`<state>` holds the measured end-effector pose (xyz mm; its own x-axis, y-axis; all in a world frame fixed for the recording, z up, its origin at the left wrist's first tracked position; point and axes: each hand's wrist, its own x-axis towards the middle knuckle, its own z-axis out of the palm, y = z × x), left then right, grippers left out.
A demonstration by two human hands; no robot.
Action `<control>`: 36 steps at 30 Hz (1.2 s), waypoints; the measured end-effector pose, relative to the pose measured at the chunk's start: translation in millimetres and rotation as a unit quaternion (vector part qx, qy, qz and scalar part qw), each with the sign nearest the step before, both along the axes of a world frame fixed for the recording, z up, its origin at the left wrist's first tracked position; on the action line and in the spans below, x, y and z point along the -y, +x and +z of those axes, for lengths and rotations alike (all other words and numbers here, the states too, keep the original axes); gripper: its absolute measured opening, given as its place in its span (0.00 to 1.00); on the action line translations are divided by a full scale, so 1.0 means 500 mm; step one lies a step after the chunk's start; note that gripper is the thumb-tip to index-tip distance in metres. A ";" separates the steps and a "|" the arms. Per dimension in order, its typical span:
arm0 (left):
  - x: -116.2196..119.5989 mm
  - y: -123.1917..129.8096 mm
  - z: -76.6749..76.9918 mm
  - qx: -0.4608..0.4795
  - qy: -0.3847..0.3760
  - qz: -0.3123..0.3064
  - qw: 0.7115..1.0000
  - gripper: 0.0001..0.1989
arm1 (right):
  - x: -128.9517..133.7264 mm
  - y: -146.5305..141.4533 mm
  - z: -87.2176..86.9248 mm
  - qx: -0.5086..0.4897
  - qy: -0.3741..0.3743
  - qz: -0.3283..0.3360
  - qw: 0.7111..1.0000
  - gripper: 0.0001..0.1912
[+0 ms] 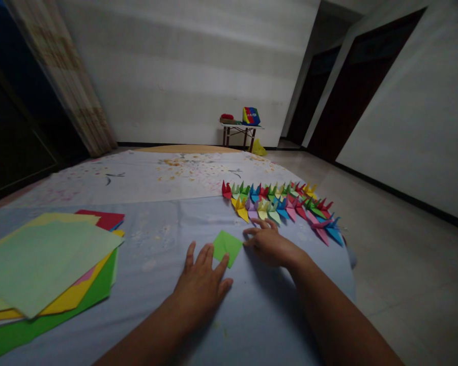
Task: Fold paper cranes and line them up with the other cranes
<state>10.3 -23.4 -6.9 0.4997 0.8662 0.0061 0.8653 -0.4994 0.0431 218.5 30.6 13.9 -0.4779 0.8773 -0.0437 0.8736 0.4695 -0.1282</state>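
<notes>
Bare forearms (320, 300) lead to a wide-spread left hand (200, 282), fingertips on a bright-green folded paper diamond (229, 244) lying on pale-blue cloth (145, 284), and a right hand (267, 242), fingers parted, at its three o'clock. Probably light, easily creased; best held by edges. Multicoloured folded-paper birds (281, 209) stand toward two o'clock.

Lateral passage: over the tablecloth (152, 269), left of centre, between the paper stack (49, 259) at left and the left hand (201, 279). Obstructions: the left hand blocks lower-left access to the green square (227, 244); folded cranes (281, 207) obstruct travel beyond the right hand (267, 244), right of centre.
</notes>
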 end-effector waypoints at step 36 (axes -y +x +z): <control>-0.044 -0.030 0.013 0.093 0.067 0.008 0.993 0.15 | -0.030 -0.041 -0.060 -0.176 0.061 -0.018 0.982 0.18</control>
